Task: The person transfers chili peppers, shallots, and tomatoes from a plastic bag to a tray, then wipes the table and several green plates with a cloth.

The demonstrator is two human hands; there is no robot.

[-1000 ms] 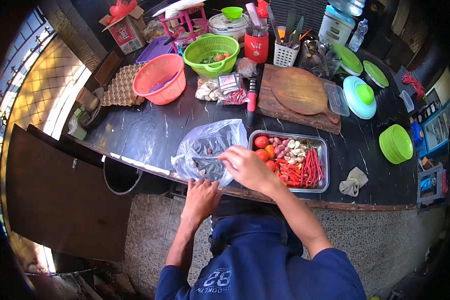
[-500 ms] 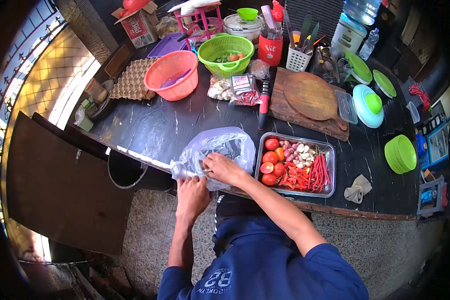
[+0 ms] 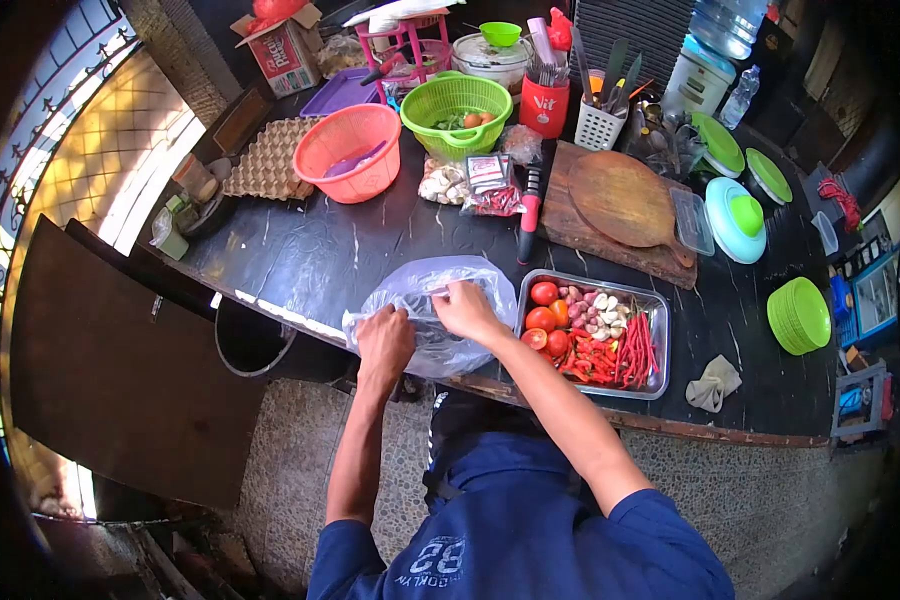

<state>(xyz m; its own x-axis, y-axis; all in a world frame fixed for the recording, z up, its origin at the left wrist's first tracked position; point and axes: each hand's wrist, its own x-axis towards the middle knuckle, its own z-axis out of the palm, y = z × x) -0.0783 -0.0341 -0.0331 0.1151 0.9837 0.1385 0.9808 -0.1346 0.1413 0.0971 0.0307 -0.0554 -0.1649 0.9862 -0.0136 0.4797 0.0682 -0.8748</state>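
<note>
A translucent whitish plastic bag (image 3: 437, 355) lies near the front edge of the dark counter, with something dark showing through it that I cannot make out. My left hand (image 3: 385, 342) is closed on the bag's left side. On the upper part of the bag, my right hand (image 3: 463, 310) pinches the plastic between thumb and fingers. Just right of the bag sits a metal tray (image 3: 662, 345) of tomatoes (image 3: 541, 318), red chilies (image 3: 598, 358), shallots (image 3: 576, 307) and peeled garlic (image 3: 604, 303).
Behind the bag stand a coral basket (image 3: 310, 150), a green colander (image 3: 450, 140) and small packets (image 3: 490, 172). A round wooden board (image 3: 622, 198) rests on a thicker one, beside a peeler-like tool with a red-black handle (image 3: 529, 213). Green plates (image 3: 800, 315) and a cloth (image 3: 713, 383) are right.
Both hands have risen away from the counter's front edge. My right hand has shifted right and my left hand slightly up, further apart, with the bag's plastic between them.
</note>
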